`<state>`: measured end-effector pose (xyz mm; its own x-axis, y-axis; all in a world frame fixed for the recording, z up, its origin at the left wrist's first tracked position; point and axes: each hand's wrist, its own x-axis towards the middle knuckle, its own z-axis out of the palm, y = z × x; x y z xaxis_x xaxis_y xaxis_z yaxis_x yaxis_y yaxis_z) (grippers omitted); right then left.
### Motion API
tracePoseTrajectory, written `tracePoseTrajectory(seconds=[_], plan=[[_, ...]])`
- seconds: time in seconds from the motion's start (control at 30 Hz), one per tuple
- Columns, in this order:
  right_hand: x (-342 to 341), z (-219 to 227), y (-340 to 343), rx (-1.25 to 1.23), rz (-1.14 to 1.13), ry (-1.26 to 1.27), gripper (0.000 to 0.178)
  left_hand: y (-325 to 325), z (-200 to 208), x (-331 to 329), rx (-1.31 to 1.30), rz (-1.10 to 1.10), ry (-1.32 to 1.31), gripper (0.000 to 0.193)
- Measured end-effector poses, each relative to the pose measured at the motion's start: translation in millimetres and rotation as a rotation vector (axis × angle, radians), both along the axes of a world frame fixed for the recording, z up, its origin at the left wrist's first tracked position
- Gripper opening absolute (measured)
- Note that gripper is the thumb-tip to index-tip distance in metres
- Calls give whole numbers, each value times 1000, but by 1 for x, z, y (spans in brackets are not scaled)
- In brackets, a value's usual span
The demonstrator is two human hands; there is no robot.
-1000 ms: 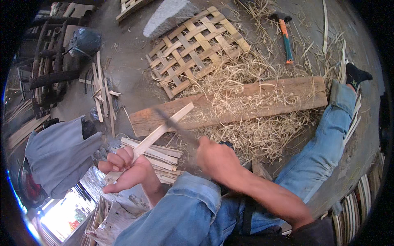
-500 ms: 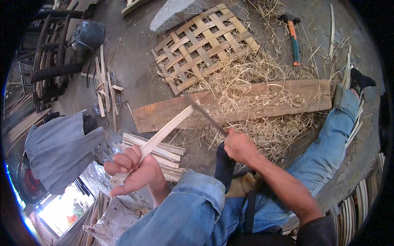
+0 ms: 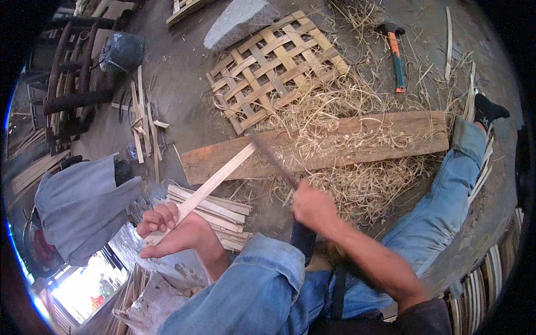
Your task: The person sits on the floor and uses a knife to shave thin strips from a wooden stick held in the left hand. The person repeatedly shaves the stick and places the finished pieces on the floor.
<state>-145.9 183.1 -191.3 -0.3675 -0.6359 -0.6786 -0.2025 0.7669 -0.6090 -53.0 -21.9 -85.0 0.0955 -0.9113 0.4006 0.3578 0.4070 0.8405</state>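
A flat, pale bamboo strip [image 3: 215, 181] lies across the palm of my left hand [image 3: 181, 231], whose fingers curl over its lower part. The strip slants up and away over the left part of a wooden board [image 3: 335, 139]. My right hand [image 3: 314, 206] is wrapped round the handle of a knife [image 3: 279, 167]; the handle itself is hidden in the fist. Its dark blade, a little blurred, reaches to the far end of the strip. Below the strip lies a stack of similar pale strips [image 3: 218, 212], next to my raised knee.
Curly shavings [image 3: 363, 190] cover the board and the floor around it. Beyond are a woven bamboo lattice [image 3: 279, 70], a grey stone [image 3: 240, 22] and a hammer [image 3: 396, 61]. A grey cloth [image 3: 84, 201] hangs at the left, near loose strips [image 3: 144, 120].
Both hands have shifted slightly left, with the strip and the knife. The blade still meets the strip's far end.
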Motion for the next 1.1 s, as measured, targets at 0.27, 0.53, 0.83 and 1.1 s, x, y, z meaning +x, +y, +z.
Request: tracePoseTrajectory(seconds=[0.27, 0.53, 0.83, 1.1], plan=[[34, 36, -31, -267, 4, -147, 26, -16, -1, 6, 164, 96, -9, 60], [22, -27, 3, -121, -8, 72, 33, -24, -3, 14, 141, 28, 42, 61], [19, 13, -10, -373, -754, -302, 35, -3, 6, 51, 45, -333, 225, 58], [-61, 58, -64, -805, -1345, -662, 22, 88, -85, 59, 520, -117, -22, 49]])
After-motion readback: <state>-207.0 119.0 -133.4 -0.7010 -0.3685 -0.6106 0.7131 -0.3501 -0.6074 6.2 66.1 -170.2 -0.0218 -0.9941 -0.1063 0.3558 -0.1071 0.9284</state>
